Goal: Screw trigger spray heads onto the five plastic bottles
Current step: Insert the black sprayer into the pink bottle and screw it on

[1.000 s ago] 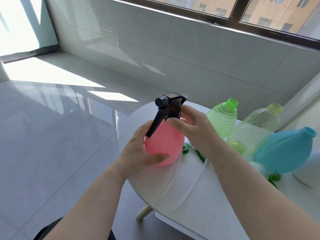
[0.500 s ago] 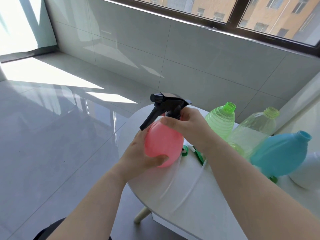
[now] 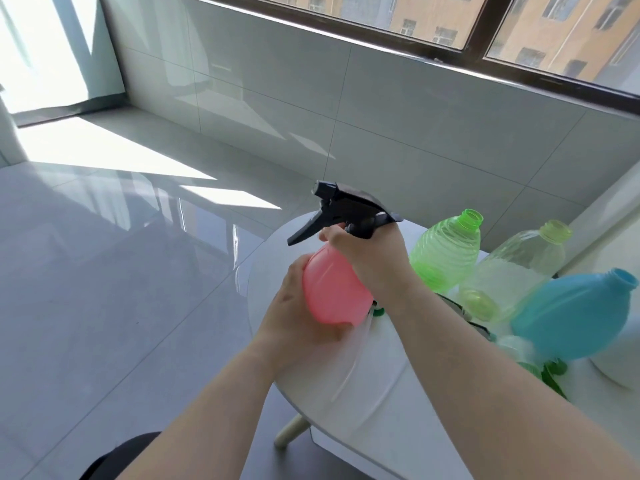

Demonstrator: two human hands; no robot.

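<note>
A pink bottle [image 3: 332, 296] is held above the left end of the white table [image 3: 374, 386], tilted slightly. My left hand [image 3: 294, 317] cups its lower left side. A black trigger spray head [image 3: 343, 211] sits on its neck, nozzle pointing left, and my right hand [image 3: 370, 258] is closed around the head's collar. Behind stand a ribbed green bottle [image 3: 446, 252] and a pale clear bottle [image 3: 519, 268], both with open necks. A blue bottle [image 3: 575, 317] leans at the right, also without a head.
Green spray heads [image 3: 550, 370] and clear dip tubes [image 3: 349, 368] lie on the table under and beside the blue bottle. A white object [image 3: 620, 362] sits at the right edge. Grey tiled floor lies left, a tiled wall and window behind.
The black spray head has turned on the pink bottle, its nozzle swinging further left and up. My right hand has rotated with it; the left hand keeps hold of the bottle.
</note>
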